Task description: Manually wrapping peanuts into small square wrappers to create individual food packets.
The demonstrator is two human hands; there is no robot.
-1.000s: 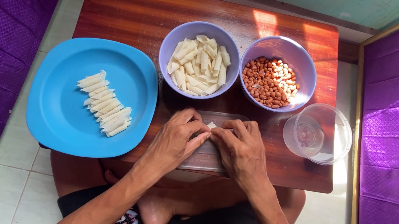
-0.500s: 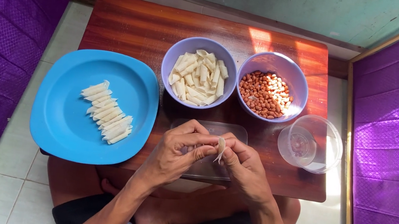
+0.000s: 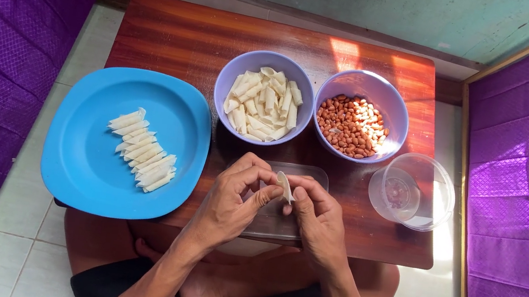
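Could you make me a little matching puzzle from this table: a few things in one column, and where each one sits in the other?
Things:
1. rolled pastry sticks
2. peanuts
3. clear cup
4. small pastry piece

Places:
A. inside the right purple bowl
B. pinched between the fingers of the left hand and the right hand
C. lined up on the blue plate
D. at the table's right edge, standing on a clear lid

Pairs: 1-C, 2-A, 3-D, 4-B

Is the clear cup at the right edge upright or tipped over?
Upright. The clear cup shows its round mouth straight to the head camera, standing on a clear lid on the table. It looks nearly empty.
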